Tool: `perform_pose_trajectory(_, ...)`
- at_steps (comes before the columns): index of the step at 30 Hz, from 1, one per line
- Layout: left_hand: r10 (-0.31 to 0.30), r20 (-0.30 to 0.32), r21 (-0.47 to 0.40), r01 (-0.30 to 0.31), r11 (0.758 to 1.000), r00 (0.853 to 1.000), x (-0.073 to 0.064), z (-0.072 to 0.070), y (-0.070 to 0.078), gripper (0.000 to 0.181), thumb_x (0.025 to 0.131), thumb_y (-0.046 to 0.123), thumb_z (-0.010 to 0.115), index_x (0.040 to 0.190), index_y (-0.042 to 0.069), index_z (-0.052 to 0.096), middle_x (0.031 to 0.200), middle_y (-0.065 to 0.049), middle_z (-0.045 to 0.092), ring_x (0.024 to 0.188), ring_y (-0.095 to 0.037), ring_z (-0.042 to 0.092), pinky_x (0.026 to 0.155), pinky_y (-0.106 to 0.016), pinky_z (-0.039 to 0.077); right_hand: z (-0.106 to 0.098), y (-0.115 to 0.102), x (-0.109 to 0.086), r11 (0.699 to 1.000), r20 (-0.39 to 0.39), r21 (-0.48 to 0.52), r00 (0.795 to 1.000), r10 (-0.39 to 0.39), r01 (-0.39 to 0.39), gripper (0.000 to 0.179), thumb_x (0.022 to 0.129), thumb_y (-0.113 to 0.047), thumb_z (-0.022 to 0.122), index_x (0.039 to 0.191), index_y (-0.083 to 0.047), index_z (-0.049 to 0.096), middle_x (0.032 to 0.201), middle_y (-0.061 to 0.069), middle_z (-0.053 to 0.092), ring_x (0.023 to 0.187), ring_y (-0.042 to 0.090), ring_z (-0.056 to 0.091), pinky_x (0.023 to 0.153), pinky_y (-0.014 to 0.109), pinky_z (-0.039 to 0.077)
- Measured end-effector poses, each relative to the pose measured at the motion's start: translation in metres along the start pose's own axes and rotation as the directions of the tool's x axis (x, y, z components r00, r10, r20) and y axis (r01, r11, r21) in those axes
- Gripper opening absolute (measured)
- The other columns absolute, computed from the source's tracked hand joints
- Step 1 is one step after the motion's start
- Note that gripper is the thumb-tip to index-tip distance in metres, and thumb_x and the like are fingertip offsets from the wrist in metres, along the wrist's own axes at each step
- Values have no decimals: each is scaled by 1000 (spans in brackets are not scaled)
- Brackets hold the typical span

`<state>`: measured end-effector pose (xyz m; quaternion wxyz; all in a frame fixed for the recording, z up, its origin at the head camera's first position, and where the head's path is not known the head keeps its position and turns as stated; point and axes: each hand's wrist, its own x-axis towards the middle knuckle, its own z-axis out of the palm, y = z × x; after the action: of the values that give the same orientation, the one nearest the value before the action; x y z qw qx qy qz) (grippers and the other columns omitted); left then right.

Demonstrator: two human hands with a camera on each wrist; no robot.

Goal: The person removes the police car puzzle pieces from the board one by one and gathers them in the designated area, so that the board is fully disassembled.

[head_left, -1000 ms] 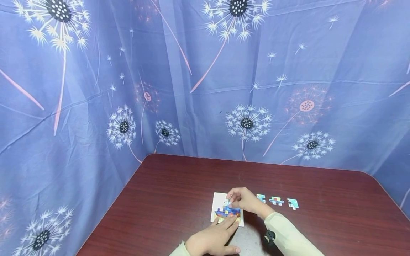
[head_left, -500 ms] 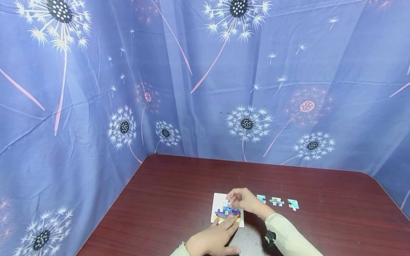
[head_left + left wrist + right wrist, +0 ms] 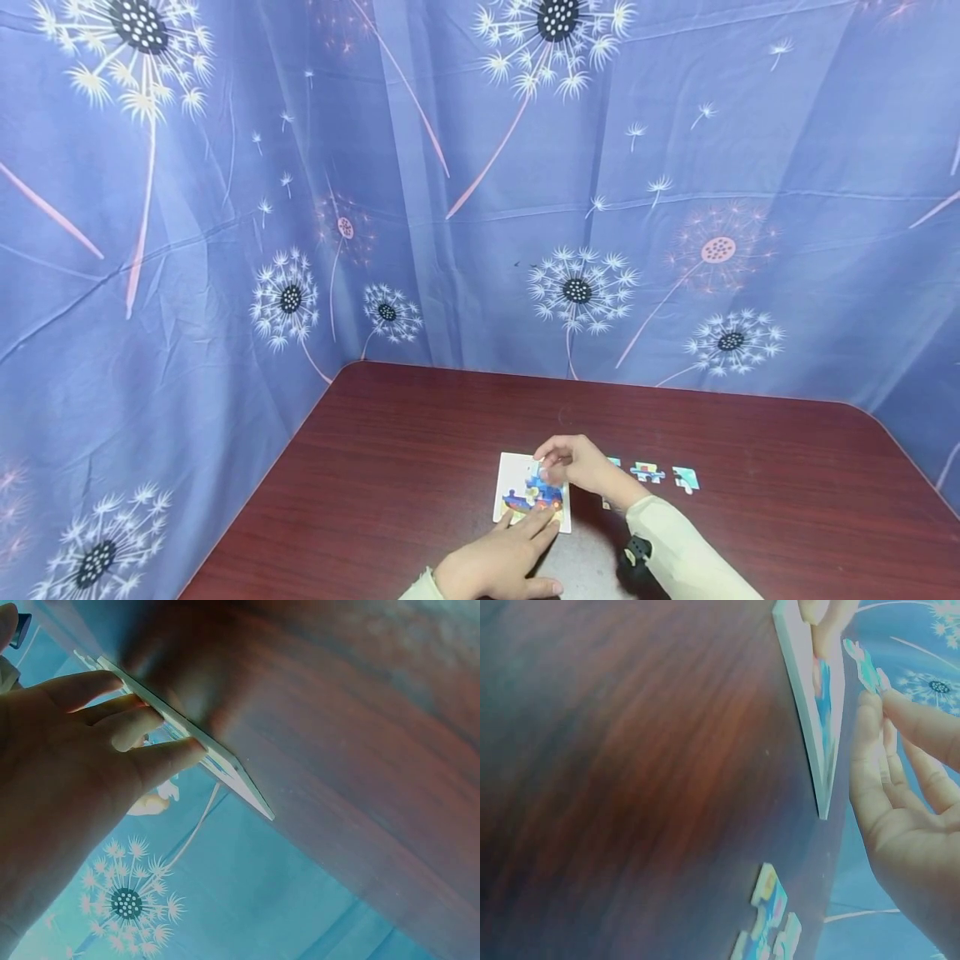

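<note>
A small white-framed puzzle board (image 3: 509, 479) with a blue and red picture lies on the table. My left hand (image 3: 504, 557) rests palm down at its near edge, fingers spread and straight, fingertips on the frame. Over the board's right side is my right hand (image 3: 579, 467). Its thumb and fingers pinch a puzzle piece (image 3: 864, 667), light green-blue, which the right wrist view shows tilted and lifted above the board. In the left wrist view, the fingers (image 3: 169, 759) press down on the board's edge.
Right of the board lie several loose pieces, among them a middle puzzle piece (image 3: 647, 472) and a corner-like piece (image 3: 686, 477). The right forearm partly covers others. A dandelion-print curtain (image 3: 480, 275) hangs along the back and left of the dark red table (image 3: 390, 442).
My right hand has shifted slightly up and to the right with the piece, uncovering more of the picture. My left hand has stayed in place on the board.
</note>
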<state>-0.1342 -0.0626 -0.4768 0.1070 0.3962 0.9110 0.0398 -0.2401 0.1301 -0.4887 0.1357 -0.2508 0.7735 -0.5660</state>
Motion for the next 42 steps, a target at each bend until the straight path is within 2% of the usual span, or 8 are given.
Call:
perform_pose_trajectory(9,-1,-2,-2,1,1000,1000,-1,0,1,75,94,60,45,148,9,38,158,-4,25,144,-13,21,107,-50,35,-11,-1,-3,1000,1,23,1000,20,-20,20,87,5,65,106,11,63,87,21,65,79,25,66,69,36,58)
perform_pose_trajectory(16,2,-23,7,-2,1000,1000,0,1,1,75,93,61,46,147,9,39,156,-3,30,143,-13,23,107,-49,36,-21,-1,-10,1000,-31,-20,999,23,-24,21,87,2,66,105,11,63,86,20,65,73,27,65,66,45,57)
perform_pose_trajectory(29,-3,-16,-8,3,1000,1000,0,0,1,75,93,60,47,147,9,39,157,-3,26,143,-12,22,107,-49,35,-48,3,-29,998,-56,-38,997,44,-46,25,89,-4,66,111,8,62,88,16,65,77,21,66,68,40,57)
perform_pose_trajectory(35,0,-10,-28,0,1000,1000,0,1,0,75,93,60,47,148,9,38,157,-4,26,144,-13,22,107,-50,34,-62,5,-40,998,-83,-36,995,57,-60,28,87,-3,67,112,10,61,87,16,65,72,22,64,65,41,57)
perform_pose_trajectory(42,-8,0,-36,8,999,1000,0,2,-1,76,93,60,46,149,10,36,157,-3,27,144,-13,22,108,-50,34,-78,7,-55,998,-94,-23,994,51,-54,30,88,-1,65,114,14,58,90,20,65,77,18,65,68,39,57)
